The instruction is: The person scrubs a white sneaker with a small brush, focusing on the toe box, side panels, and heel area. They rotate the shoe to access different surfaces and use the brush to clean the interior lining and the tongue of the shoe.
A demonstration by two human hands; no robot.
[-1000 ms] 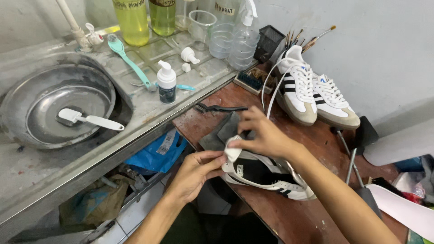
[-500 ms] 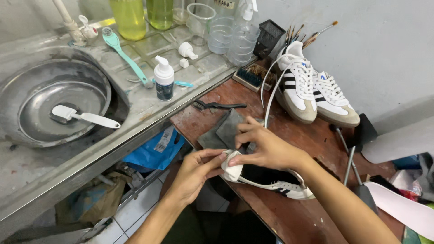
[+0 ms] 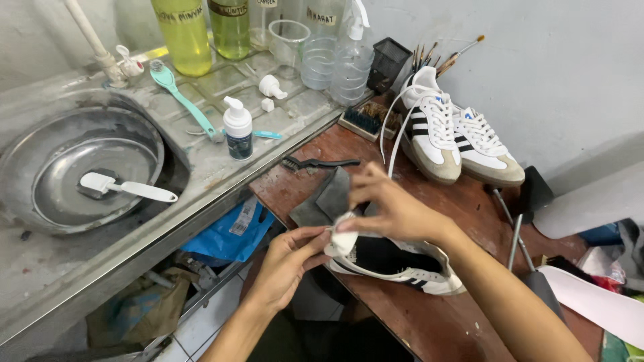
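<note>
Both hands, L (image 3: 285, 263) & R (image 3: 392, 208), pinch white cloth (image 3: 345, 234) on sneaker (image 3: 396, 265); toe hidden.

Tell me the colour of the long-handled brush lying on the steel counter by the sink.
The long-handled brush is teal, seen in the head view.

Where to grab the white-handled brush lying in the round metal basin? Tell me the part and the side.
Grip the white-handled brush by its long handle, coming from above at the right-hand end. The handle lies flat and bare, pointing toward the rim of the round metal basin, while the bristle head rests face down in the middle.
</note>
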